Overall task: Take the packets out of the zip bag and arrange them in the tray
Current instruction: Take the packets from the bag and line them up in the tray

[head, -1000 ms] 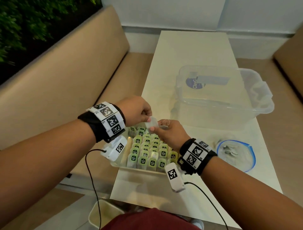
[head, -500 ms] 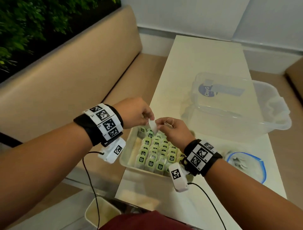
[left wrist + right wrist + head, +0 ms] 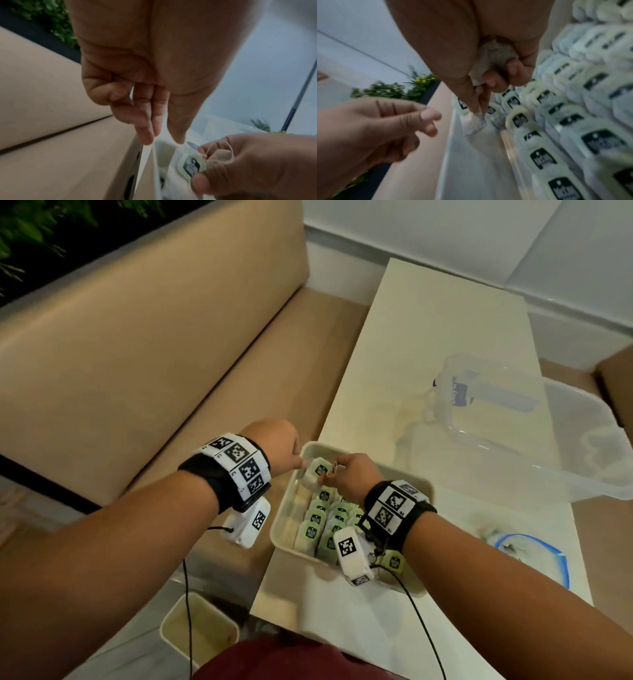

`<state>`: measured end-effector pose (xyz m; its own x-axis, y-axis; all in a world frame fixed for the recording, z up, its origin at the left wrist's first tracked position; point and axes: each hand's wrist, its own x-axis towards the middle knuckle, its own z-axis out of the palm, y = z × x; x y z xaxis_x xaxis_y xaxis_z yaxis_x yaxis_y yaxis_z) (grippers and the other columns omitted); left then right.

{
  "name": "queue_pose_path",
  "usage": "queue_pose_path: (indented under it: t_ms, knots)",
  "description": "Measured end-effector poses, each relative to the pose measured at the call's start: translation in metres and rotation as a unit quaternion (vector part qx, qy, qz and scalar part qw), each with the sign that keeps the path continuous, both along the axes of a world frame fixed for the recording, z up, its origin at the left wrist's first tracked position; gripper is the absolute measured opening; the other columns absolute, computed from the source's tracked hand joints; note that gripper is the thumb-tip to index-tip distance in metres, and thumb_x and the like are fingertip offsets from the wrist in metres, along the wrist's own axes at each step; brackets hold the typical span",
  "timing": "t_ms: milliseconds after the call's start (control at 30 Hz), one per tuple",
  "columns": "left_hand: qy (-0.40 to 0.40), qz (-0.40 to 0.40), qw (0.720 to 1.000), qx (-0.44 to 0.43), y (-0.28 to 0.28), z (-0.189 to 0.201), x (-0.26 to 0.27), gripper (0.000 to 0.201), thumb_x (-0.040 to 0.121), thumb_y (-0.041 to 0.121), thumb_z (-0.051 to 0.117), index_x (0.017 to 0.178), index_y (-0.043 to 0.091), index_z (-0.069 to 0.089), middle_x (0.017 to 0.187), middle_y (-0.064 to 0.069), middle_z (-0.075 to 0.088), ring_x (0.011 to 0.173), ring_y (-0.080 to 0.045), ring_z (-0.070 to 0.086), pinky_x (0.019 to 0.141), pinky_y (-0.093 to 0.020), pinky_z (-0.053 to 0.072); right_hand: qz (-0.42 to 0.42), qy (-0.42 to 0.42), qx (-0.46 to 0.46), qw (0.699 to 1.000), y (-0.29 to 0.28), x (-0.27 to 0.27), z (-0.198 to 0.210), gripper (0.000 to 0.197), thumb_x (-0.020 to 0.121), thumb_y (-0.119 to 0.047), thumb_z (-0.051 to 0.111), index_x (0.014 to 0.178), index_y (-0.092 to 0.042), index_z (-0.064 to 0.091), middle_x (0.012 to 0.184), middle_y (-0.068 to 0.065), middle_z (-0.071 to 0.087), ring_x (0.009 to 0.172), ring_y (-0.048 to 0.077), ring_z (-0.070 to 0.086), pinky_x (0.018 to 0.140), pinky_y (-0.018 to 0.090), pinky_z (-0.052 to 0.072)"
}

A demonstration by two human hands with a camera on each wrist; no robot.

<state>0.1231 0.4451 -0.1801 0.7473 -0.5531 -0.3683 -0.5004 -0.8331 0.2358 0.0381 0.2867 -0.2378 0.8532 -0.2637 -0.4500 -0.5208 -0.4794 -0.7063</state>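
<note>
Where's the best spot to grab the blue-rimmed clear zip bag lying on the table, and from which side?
Probably the blue zip rim: the blue-rimmed clear zip bag lies slack and flat on the white table, so the rim is its firmest edge. Come from above with the right hand, which is nearer.

The tray (image 3: 284, 529) sits on the table (image 3: 428, 344), at its near left corner. Rows of packets (image 3: 315, 518) stand in the tray. Both hands are over its far end, the left hand (image 3: 277, 446) beside the right hand (image 3: 352, 477), with one packet (image 3: 317, 472) between them. The zip bag (image 3: 534, 556) lies to the right of the tray. A big tub (image 3: 534, 433) sits behind the bag. A bench (image 3: 144, 371) runs along the table's left side.
</note>
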Motion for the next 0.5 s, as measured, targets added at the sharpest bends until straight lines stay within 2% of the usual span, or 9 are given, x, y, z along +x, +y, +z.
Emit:
queue_pose_path:
  t_ms: [100,200,300,333,367,433,500]
  knots:
    - [0.032,0.001,0.999,0.022,0.004,-0.028,-0.003,0.029,0.085,0.046,0.067,0.078,0.018,0.068,0.072,0.002,0.066,0.069,-0.018,0.062,0.06,-0.027,0.043,-0.009,0.047,-0.008,0.999,0.008,0.012,-0.014,0.015,0.082,-0.021,0.078,0.09,-0.011,0.072,0.064,-0.003,0.059,0.046,0.007,0.047,0.039,0.019,0.035]
    - [0.043,0.004,0.999,0.018,0.003,-0.043,-0.005,0.034,0.086,0.04,0.066,0.064,0.017,0.054,0.065,0.0,0.059,0.068,-0.023,0.061,0.059,-0.029,0.042,-0.026,0.074,-0.027,0.997,0.012,0.021,-0.027,0.009,0.082,-0.017,0.077,0.088,-0.015,0.07,0.067,-0.002,0.062,0.045,0.007,0.051,0.037,0.016,0.038]
    - [0.061,0.027,0.998,-0.005,0.004,-0.044,-0.005,0.038,0.085,0.041,0.068,0.061,0.016,0.052,0.062,0.0,0.06,0.066,-0.023,0.062,0.059,-0.029,0.045,-0.031,0.081,-0.063,0.994,0.014,0.026,-0.034,0.014,0.084,-0.015,0.074,0.075,-0.021,0.065,0.068,-0.003,0.06,0.062,0.016,0.06,0.057,0.025,0.05]
    - [0.072,0.033,0.997,-0.012,0.004,-0.043,-0.005,0.039,0.085,0.042,0.069,0.061,0.016,0.053,0.063,0.0,0.063,0.066,-0.023,0.064,0.061,-0.03,0.048,-0.026,0.087,-0.078,0.993,0.013,0.027,-0.036,0.01,0.084,-0.015,0.073,0.077,-0.02,0.068,0.069,-0.002,0.062,0.064,0.017,0.06,0.059,0.025,0.05]
    - [0.079,0.037,0.996,-0.016,0.004,-0.041,-0.005,0.039,0.085,0.043,0.069,0.061,0.015,0.055,0.064,-0.001,0.066,0.067,-0.022,0.066,0.064,-0.031,0.052,-0.028,0.083,-0.089,0.992,0.013,0.026,-0.035,0.001,0.085,-0.016,0.072,0.086,-0.017,0.072,0.074,-0.001,0.064,0.063,0.015,0.061,0.057,0.023,0.048]
    - [0.082,0.038,0.996,-0.021,0.005,-0.04,-0.006,0.039,0.086,0.045,0.067,0.062,0.014,0.059,0.064,0.0,0.07,0.067,-0.02,0.067,0.069,-0.032,0.055,-0.047,0.085,-0.095,0.991,0.011,0.026,-0.035,0.017,0.086,-0.019,0.072,0.103,-0.015,0.074,0.082,0.0,0.066,0.059,0.011,0.06,0.053,0.021,0.045]
    - [0.084,0.04,0.995,-0.024,0.006,-0.039,-0.008,0.04,0.087,0.045,0.066,0.062,0.014,0.061,0.063,0.0,0.071,0.065,-0.018,0.068,0.071,-0.033,0.056,-0.027,0.092,-0.103,0.99,0.01,0.027,-0.034,0.014,0.087,-0.022,0.071,0.099,-0.014,0.073,0.08,0.0,0.066,0.065,0.015,0.062,0.06,0.024,0.049]
